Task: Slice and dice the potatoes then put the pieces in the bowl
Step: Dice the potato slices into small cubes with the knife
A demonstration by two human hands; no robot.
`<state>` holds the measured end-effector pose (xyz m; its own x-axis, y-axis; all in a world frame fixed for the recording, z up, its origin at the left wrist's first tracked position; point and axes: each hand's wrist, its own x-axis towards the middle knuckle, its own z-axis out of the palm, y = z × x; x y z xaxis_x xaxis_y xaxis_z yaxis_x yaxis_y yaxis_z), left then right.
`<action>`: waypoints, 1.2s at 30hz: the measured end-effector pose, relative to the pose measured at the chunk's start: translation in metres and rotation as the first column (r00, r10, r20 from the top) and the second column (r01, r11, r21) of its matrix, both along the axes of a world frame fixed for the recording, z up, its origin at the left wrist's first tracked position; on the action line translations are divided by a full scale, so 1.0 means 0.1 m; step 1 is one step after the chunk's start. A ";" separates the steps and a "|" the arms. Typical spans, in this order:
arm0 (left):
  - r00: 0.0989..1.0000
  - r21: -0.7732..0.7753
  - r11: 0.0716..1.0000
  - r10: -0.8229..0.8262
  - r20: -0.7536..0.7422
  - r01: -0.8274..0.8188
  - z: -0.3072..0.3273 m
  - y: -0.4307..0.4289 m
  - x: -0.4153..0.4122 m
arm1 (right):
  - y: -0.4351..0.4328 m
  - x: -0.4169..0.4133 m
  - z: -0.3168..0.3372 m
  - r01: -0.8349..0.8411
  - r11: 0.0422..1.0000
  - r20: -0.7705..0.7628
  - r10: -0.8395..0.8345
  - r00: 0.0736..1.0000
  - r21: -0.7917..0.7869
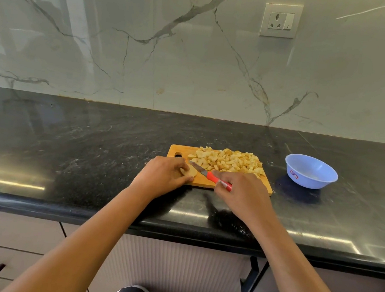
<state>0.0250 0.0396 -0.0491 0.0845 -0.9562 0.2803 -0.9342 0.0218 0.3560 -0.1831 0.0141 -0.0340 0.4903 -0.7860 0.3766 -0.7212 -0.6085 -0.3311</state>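
Observation:
A wooden cutting board [207,181] lies on the black counter. A heap of diced potato pieces [228,161] covers its far right part. At the board's near left corner my left hand [163,177] pins down a small potato piece [190,172]. My right hand [243,194] grips a knife with a red handle [218,182]; its blade [198,166] points left and far, with its edge against the right side of the held potato piece. A light blue plastic bowl [311,171] stands to the right of the board and looks empty.
The black stone counter [81,150] stretches left and right of the board. A marble wall with a socket plate [281,20] rises behind it. Below the counter's front edge are cabinet doors with dark handles [249,275].

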 end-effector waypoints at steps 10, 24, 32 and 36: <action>1.000 -0.006 1.000 -0.002 -0.015 0.002 0.00 0.01 -0.01 | -0.04 -0.04 0.11 -0.005 1.000 -0.081 0.006 0.997 0.006; 0.980 -0.019 0.998 0.057 -0.190 -0.062 0.03 0.06 0.03 | 0.00 -0.04 0.20 -0.017 0.998 -0.026 0.018 1.000 0.065; 0.985 -0.023 0.999 0.041 -0.165 -0.045 0.01 0.03 0.03 | 0.00 0.02 0.23 0.012 0.997 -0.075 -0.006 0.997 0.072; 0.988 -0.021 0.999 0.040 -0.151 -0.043 -0.01 0.01 0.04 | 0.02 0.06 0.26 0.002 0.998 -0.095 0.004 0.995 0.062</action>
